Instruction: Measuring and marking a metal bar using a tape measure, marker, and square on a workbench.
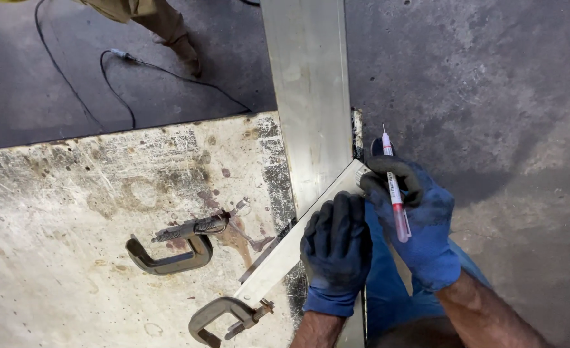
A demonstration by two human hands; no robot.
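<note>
the mitred corner (pixel 354 169) of two aluminium profiles serves as the landmark, at the edge of a scratched, stained work table (pixel 72 212). just below that corner, the left hand (pixel 336 248), gloved in dark blue, is pressed flat and unclenched on the slanted profile (pixel 278 258). right beside the corner, a pink-bodied marker pen (pixel 396 193) is gripped in the gloved right hand (pixel 420 219), its tip pointing up past the joint. the upright profile (pixel 311 90) runs away above the corner. left of the corner, two c-clamps (pixel 175 248) are lying on the table.
</note>
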